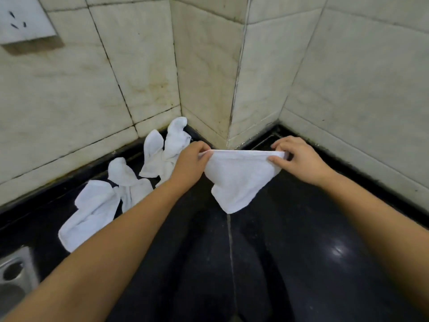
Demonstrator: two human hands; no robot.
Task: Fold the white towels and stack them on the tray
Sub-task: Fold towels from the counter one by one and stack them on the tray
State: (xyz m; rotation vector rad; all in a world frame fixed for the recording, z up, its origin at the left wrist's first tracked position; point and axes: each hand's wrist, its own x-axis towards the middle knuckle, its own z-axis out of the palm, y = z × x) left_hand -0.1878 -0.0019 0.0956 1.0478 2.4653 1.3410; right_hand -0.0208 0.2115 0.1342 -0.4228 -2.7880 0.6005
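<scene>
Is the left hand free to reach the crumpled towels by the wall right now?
Probably not yet: the left hand and right hand both pinch the held towel. The crumpled towels lie unobstructed beside it.

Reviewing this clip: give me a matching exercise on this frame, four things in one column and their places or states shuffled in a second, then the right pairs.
Things:
1. held towel
2. loose towels
3. wall socket
4. metal fitting

Places or states:
A. upper left, on the tiled wall
B. crumpled on the dark counter by the wall
C. lower left edge
D. pinched at its top edge by the left hand and right hand, hanging

Pairs: 1-D, 2-B, 3-A, 4-C
</scene>
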